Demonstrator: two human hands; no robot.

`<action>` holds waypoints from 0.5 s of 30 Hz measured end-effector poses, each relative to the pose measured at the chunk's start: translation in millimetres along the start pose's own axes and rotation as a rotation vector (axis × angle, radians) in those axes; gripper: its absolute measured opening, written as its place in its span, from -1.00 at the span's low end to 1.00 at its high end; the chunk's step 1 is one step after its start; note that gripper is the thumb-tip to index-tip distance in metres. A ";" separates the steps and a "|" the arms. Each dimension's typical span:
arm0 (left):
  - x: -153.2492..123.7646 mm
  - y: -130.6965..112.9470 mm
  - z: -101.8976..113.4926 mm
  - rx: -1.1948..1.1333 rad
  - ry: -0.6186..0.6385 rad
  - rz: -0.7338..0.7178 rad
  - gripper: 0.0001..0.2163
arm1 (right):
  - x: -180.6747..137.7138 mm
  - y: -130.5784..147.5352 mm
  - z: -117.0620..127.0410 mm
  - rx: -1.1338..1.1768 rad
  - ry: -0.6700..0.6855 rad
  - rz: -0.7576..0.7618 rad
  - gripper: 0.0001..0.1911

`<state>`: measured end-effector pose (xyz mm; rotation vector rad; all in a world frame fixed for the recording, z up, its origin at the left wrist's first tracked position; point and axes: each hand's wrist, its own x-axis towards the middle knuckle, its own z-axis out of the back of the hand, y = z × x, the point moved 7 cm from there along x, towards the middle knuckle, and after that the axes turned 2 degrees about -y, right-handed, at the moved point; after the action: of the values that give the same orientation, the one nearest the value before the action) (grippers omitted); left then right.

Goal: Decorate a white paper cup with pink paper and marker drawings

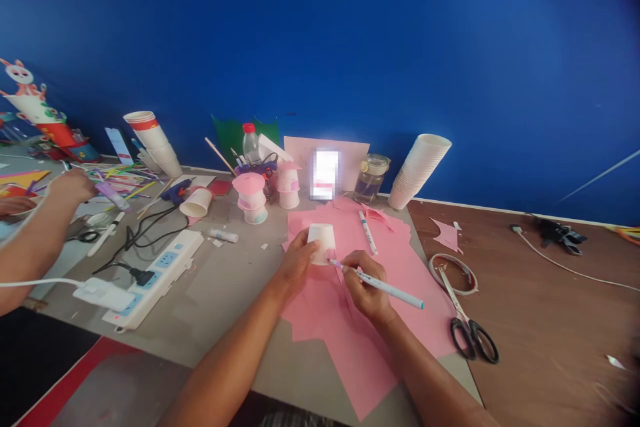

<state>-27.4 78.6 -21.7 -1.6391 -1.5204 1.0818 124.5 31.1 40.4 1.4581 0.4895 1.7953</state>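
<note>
My left hand (296, 260) grips a white paper cup (321, 240), turned upside down with its narrow end up. In my right hand (369, 283) is a white marker (395, 290) with a blue end, its tip against the cup's lower right side by a small pink mark. Both hands are over pink paper sheets (370, 380). A second marker (368, 232) lies on the paper behind my right hand. Farther back stand two small paper-cup towers with pink tops, the nearer tower (251, 200) and the farther tower (289, 187).
Scissors (467, 327) and a tape roll (453, 273) lie at right. A tall cup stack (419, 170), glass jar (371, 177) and lit phone (325, 173) stand along the wall. At left are a power strip (160, 277), a glue gun (177, 192) and another person's hand (73, 187).
</note>
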 end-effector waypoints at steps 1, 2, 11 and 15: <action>0.3 0.5 0.4 0.001 -0.002 0.002 -0.64 | -0.2 0.1 -0.6 0.005 0.007 0.006 -0.88; 0.4 0.7 0.6 0.001 -0.004 0.002 -0.64 | -0.4 -0.2 -0.9 0.006 0.009 0.005 -0.88; 0.1 0.1 0.1 0.008 -0.016 -0.001 -0.65 | -2.1 -2.4 -3.6 0.019 0.013 -0.007 -0.88; -0.5 -0.5 -0.7 0.000 -0.013 -0.005 -0.65 | -0.3 -5.8 0.0 0.008 -0.023 -0.050 -0.86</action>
<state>-27.0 78.1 -20.9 -1.6302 -1.5323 1.0915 126.3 34.6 36.1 1.4577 0.5175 1.7375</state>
